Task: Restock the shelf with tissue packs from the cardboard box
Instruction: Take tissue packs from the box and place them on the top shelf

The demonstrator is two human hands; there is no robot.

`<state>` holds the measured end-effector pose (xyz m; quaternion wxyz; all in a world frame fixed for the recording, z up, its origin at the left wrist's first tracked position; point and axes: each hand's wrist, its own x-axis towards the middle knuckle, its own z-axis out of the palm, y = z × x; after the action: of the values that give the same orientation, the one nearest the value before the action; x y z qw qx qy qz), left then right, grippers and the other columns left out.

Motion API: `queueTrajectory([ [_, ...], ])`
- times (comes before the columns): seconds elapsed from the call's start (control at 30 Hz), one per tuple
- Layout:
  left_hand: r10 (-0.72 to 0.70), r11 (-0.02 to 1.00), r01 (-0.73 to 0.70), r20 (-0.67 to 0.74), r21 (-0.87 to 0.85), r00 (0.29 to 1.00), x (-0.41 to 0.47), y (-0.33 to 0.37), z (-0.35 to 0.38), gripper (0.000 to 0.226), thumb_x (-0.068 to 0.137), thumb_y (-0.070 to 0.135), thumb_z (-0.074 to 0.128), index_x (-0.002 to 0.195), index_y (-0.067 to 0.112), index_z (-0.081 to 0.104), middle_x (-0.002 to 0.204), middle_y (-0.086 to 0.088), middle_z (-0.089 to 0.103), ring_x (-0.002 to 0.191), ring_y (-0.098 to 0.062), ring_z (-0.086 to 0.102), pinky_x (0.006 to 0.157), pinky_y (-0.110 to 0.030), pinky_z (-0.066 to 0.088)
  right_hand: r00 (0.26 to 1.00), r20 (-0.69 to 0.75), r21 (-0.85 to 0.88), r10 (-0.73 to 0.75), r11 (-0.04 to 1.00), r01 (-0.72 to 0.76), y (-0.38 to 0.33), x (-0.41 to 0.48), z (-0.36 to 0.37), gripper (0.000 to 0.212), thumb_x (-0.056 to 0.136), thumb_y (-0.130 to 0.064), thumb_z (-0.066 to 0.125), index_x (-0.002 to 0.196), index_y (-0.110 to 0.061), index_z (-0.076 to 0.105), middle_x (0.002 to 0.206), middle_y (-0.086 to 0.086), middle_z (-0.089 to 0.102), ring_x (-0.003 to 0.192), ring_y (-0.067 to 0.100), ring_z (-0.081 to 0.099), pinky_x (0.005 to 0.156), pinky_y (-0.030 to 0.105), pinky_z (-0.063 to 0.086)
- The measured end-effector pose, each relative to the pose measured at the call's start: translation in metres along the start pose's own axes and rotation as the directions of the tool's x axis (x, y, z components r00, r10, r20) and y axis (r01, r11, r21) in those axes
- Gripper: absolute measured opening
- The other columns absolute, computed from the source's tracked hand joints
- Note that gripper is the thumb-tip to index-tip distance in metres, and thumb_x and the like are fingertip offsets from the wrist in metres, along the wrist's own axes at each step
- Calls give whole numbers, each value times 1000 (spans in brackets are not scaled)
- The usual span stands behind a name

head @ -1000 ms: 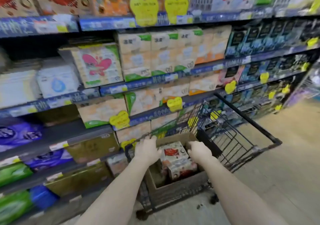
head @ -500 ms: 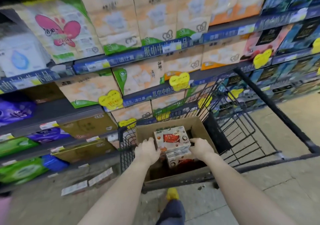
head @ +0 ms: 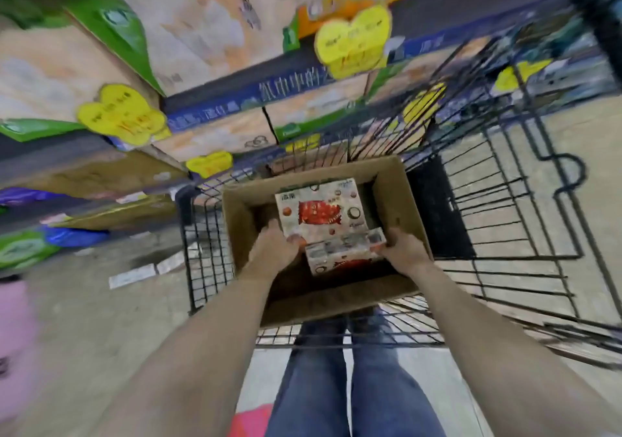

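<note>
An open cardboard box (head: 400, 194) sits in a black wire shopping cart (head: 505, 208). Inside it lie white tissue packs with red prints: one upper pack (head: 319, 211) and a lower pack (head: 343, 255) nearer to me. My left hand (head: 276, 248) holds the lower pack's left end, thumb against the upper pack. My right hand (head: 402, 251) grips the lower pack's right end. The shelf (head: 235, 107) with blue price rails and stacked tissue packs stands behind the cart.
Yellow heart-shaped price tags (head: 353, 39) hang from the shelf rails. Brown boxes and green and purple packs fill the lower left shelves. White labels (head: 134, 275) lie on the concrete floor left of the cart. My legs in blue jeans (head: 336, 386) stand behind the cart.
The view has tipped downward and moved closer over the box. Both hands have stayed at the sides of the tissue packs, settling lower onto the nearer pack.
</note>
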<state>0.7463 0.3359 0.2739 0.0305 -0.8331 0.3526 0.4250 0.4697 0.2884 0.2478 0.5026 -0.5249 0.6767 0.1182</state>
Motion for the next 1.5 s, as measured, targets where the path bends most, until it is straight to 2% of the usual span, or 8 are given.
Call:
queueTrajectory([
  [0.1, -87, 983, 89, 21, -161, 996, 22, 8, 15, 78, 96, 52, 63, 156, 11, 34, 151, -16, 51, 135, -39, 51, 106, -43, 44, 1000, 13, 40, -28, 999, 28, 10, 21, 5, 52, 85, -34, 79, 133, -25, 61, 128, 4, 70, 120, 27, 63, 103, 35, 46],
  [0.43, -266, 849, 239, 9, -471, 964, 57, 5, 54, 81, 84, 48, 81, 150, 19, 44, 143, -6, 60, 129, -31, 58, 106, -41, 49, 989, 145, 159, 24, 986, -47, 40, 75, 27, 87, 88, -8, 77, 159, -20, 30, 151, 6, 52, 140, 26, 46, 116, 35, 33],
  [0.8, -234, 754, 168, -21, -635, 972, 62, -4, 63, 79, 67, 31, 96, 125, 25, 44, 115, 6, 61, 115, -23, 64, 95, -50, 59, 987, 150, 224, -62, 974, 27, 48, 93, 39, 72, 73, -36, 90, 136, -31, 57, 131, -5, 67, 117, 19, 63, 106, 43, 50],
  [0.93, -221, 744, 146, -34, -652, 975, 55, -1, 60, 85, 74, 27, 92, 140, 18, 40, 121, 2, 57, 115, -22, 62, 97, -47, 57, 983, 172, 209, -66, 977, 29, 52, 93, 38, 74, 71, -31, 91, 138, -28, 58, 133, -2, 66, 120, 20, 62, 109, 44, 48],
  [1.07, -213, 705, 186, 46, -684, 976, 52, 6, 51, 97, 77, 16, 90, 154, 20, 31, 123, 4, 55, 113, -19, 60, 93, -41, 55, 983, 158, 206, -99, 976, 65, 47, 81, 36, 75, 70, -33, 92, 136, -28, 58, 136, 1, 63, 124, 21, 59, 106, 37, 47],
  [1.2, -128, 730, 192, 145, -656, 981, 51, 11, 44, 82, 73, 15, 93, 139, 19, 46, 126, -1, 65, 115, -24, 67, 94, -46, 58, 981, 123, 191, -149, 974, 124, 41, 68, 36, 93, 50, -59, 89, 134, -33, 60, 132, -5, 63, 120, 16, 60, 105, 39, 50],
  [1.3, -87, 728, 150, 127, -669, 988, 48, 13, 41, 89, 74, 22, 93, 147, 19, 42, 133, -3, 62, 113, -24, 68, 93, -47, 60, 976, 126, 258, -178, 956, 141, 40, 59, 30, 83, 63, -46, 92, 138, -31, 58, 125, -11, 67, 106, 5, 63, 87, 21, 52],
  [1.5, -25, 696, 89, 99, -712, 995, 27, 16, 28, 76, 84, 18, 85, 147, 25, 43, 124, 6, 59, 106, -17, 67, 82, -40, 63, 965, 99, 280, -242, 937, 207, 51, 42, 1, 78, 67, -49, 89, 137, -35, 58, 130, -14, 67, 124, 11, 59, 109, 39, 47],
])
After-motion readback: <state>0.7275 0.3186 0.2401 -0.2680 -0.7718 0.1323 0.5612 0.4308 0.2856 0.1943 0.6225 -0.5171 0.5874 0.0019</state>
